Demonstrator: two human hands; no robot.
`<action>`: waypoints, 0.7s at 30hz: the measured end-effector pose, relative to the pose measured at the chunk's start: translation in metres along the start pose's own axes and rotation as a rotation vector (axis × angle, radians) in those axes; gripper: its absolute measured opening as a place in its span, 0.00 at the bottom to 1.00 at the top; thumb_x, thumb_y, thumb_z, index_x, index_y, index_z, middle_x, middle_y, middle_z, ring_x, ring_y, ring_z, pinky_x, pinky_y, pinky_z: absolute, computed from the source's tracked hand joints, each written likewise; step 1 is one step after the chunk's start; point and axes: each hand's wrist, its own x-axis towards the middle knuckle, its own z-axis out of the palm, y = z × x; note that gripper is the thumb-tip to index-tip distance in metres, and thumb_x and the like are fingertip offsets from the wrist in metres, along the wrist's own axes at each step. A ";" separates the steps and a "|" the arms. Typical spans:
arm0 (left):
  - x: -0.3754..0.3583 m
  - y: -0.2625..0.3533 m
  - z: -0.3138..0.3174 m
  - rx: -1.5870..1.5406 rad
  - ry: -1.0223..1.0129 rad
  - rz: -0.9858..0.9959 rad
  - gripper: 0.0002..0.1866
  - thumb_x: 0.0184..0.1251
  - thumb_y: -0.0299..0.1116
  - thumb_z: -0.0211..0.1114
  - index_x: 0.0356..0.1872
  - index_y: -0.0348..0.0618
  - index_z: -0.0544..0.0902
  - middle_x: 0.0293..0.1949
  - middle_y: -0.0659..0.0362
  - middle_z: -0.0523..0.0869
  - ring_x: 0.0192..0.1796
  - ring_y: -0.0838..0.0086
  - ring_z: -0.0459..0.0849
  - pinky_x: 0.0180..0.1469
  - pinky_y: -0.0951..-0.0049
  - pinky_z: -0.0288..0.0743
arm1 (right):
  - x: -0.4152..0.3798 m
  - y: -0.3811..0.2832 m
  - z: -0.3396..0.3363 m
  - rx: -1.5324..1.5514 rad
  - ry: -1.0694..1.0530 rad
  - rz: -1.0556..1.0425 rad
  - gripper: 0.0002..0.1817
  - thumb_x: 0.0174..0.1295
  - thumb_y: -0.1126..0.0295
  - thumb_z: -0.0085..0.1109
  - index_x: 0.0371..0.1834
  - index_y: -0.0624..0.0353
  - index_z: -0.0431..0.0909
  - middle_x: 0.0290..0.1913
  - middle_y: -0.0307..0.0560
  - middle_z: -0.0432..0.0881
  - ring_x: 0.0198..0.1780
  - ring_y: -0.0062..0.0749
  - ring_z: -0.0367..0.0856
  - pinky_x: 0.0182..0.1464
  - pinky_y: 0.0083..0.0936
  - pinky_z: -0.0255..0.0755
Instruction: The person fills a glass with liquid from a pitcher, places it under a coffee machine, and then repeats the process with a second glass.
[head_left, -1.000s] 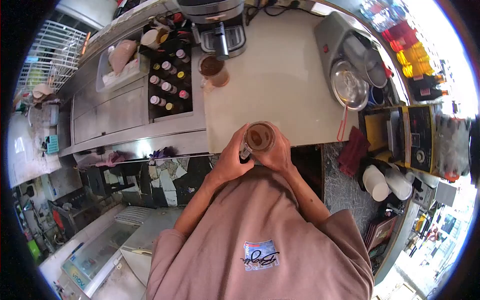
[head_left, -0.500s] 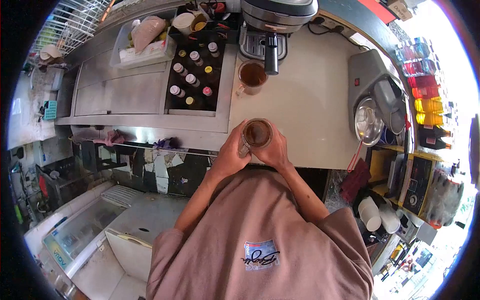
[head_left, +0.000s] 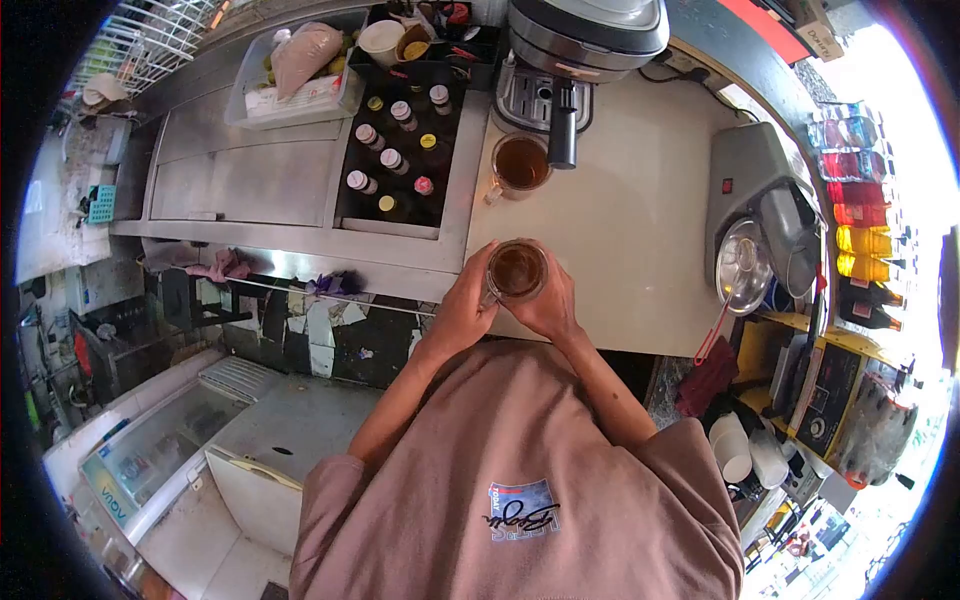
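Observation:
A clear glass mug [head_left: 518, 268] of brown drink is held close to my body, over the counter's front edge. My left hand [head_left: 465, 305] wraps its left side, where the handle is. On the other side, my right hand [head_left: 549, 297] is closed around the glass. Beyond them, a second glass mug [head_left: 521, 163] with amber-brown liquid stands on the pale counter [head_left: 630, 240], its handle pointing toward the lower left. Just behind that mug is an espresso machine [head_left: 585, 45], with its portafilter [head_left: 563, 130] handle sticking out toward me.
Left of the counter, several capped bottles [head_left: 394, 160] stand in a sunken well. A plastic bin [head_left: 300, 75] holds bags behind them. On the right are a grey appliance [head_left: 745, 180], a metal strainer [head_left: 743, 265] with a red handle, and white cups [head_left: 730, 450].
The camera view has shifted slightly, so the counter, machine and bottles sit a little lower and further right. Both hands still hold the mug in nearly the same place.

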 end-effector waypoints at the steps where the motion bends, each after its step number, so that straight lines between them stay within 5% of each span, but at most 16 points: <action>1: 0.000 0.000 -0.001 0.002 0.008 -0.006 0.46 0.57 0.17 0.64 0.79 0.42 0.56 0.75 0.44 0.65 0.78 0.49 0.62 0.79 0.56 0.59 | 0.000 0.001 0.001 -0.015 -0.012 0.003 0.42 0.47 0.60 0.83 0.65 0.61 0.72 0.58 0.56 0.83 0.57 0.51 0.85 0.58 0.41 0.80; 7: 0.002 -0.003 -0.037 -0.158 -0.167 -0.005 0.49 0.53 0.16 0.61 0.81 0.43 0.54 0.78 0.50 0.63 0.80 0.57 0.62 0.78 0.58 0.60 | -0.005 0.007 0.004 0.020 -0.057 0.039 0.42 0.49 0.64 0.81 0.68 0.61 0.69 0.67 0.54 0.75 0.67 0.49 0.76 0.66 0.39 0.73; 9: 0.011 -0.013 -0.059 -0.394 -0.259 -0.153 0.48 0.54 0.19 0.60 0.81 0.45 0.56 0.78 0.52 0.65 0.79 0.60 0.64 0.77 0.57 0.62 | -0.005 0.009 0.005 0.043 -0.038 0.021 0.41 0.50 0.65 0.81 0.68 0.61 0.69 0.67 0.54 0.75 0.67 0.50 0.76 0.66 0.40 0.73; 10: 0.016 -0.013 -0.063 -0.373 -0.192 -0.169 0.46 0.58 0.28 0.63 0.81 0.46 0.56 0.77 0.50 0.66 0.79 0.61 0.64 0.77 0.54 0.61 | -0.005 0.010 0.005 0.067 -0.025 0.001 0.41 0.50 0.66 0.80 0.68 0.61 0.70 0.67 0.55 0.74 0.67 0.51 0.75 0.67 0.40 0.72; 16: 0.084 -0.012 -0.040 -0.033 0.128 -0.056 0.45 0.65 0.35 0.71 0.80 0.46 0.57 0.77 0.48 0.68 0.72 0.56 0.75 0.69 0.58 0.73 | -0.001 0.013 0.002 -0.015 -0.105 -0.025 0.38 0.51 0.69 0.79 0.67 0.60 0.71 0.66 0.53 0.76 0.67 0.50 0.74 0.68 0.40 0.71; 21: 0.116 -0.008 -0.026 0.078 0.156 0.016 0.40 0.66 0.32 0.69 0.78 0.48 0.60 0.64 0.43 0.81 0.60 0.49 0.85 0.60 0.56 0.81 | 0.000 0.008 0.001 0.036 -0.075 -0.008 0.37 0.50 0.70 0.78 0.65 0.60 0.71 0.64 0.53 0.78 0.66 0.52 0.75 0.67 0.42 0.72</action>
